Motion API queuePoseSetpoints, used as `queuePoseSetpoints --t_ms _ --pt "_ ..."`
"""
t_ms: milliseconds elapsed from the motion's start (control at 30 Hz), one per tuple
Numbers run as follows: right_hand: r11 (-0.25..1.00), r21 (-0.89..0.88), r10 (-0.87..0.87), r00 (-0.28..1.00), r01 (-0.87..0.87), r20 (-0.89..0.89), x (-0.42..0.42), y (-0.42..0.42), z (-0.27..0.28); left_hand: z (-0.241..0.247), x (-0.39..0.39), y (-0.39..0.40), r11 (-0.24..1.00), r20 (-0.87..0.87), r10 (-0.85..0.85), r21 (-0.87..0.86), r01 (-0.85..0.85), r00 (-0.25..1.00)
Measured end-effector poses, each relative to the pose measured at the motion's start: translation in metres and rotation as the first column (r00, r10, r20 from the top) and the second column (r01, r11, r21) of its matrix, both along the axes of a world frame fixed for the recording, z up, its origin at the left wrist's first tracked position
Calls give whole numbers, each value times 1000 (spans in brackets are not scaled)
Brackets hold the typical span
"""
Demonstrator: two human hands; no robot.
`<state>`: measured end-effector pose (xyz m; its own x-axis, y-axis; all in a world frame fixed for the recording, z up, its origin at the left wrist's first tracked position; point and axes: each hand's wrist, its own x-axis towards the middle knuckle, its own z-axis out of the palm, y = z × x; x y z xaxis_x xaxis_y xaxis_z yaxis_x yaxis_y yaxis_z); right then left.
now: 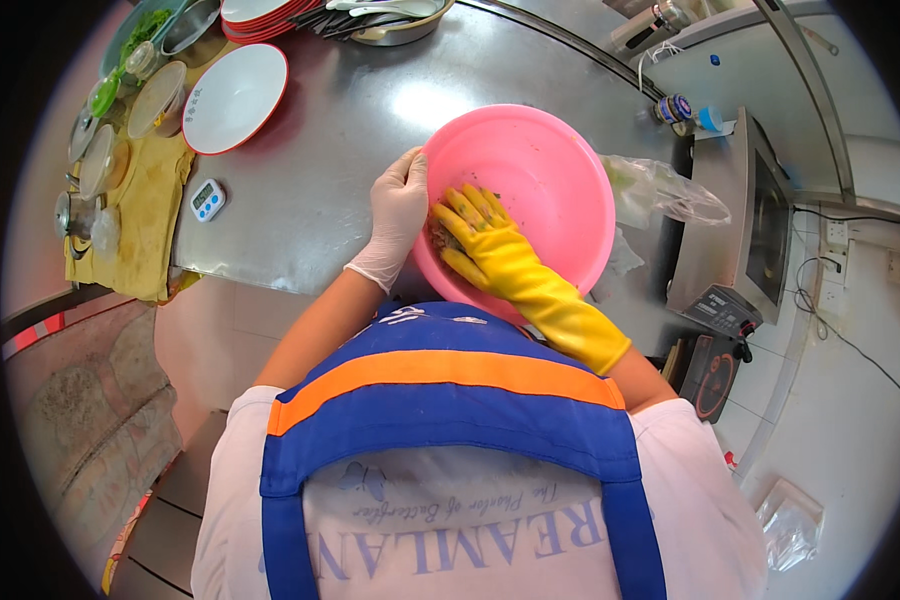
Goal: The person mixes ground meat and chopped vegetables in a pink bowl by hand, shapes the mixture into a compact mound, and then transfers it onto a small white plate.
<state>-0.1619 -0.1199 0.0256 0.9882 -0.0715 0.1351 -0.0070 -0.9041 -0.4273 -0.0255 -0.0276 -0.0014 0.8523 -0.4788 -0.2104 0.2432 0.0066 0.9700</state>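
A pink plastic basin (547,180) stands tilted at the near edge of the steel table, against the blue apron. My left hand (401,206), in a thin white disposable glove, grips the basin's left rim. Inside the basin is my right hand (487,240), in a long yellow rubber glove with bits stuck to its fingers. Its fingers are spread over a brownish minced mixture (442,234) at the basin's lower left. The palm side and most of the mixture are hidden beneath the glove.
On the steel table (330,135) lie a white bowl with red rim (236,97), a digital timer (208,199) and a clear plastic bag (671,191). Lidded containers stand on a yellow cloth (146,217) at left. A microwave-like steel appliance (720,217) is at right.
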Motion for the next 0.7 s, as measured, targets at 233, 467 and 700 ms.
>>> queuePoseSetpoints --t_ms 233,467,700 --pt "285 879 87 903 381 -420 -35 -29 77 -7 -1 -1 998 0 6 55 -6 1000" --pt "-811 561 -25 947 167 -319 -5 -11 8 -2 -1 -4 998 10 -2 66 1 1000" --pt "-423 678 -48 732 601 -679 -70 -80 17 -6 1 -4 999 -17 -44 25 44 999"
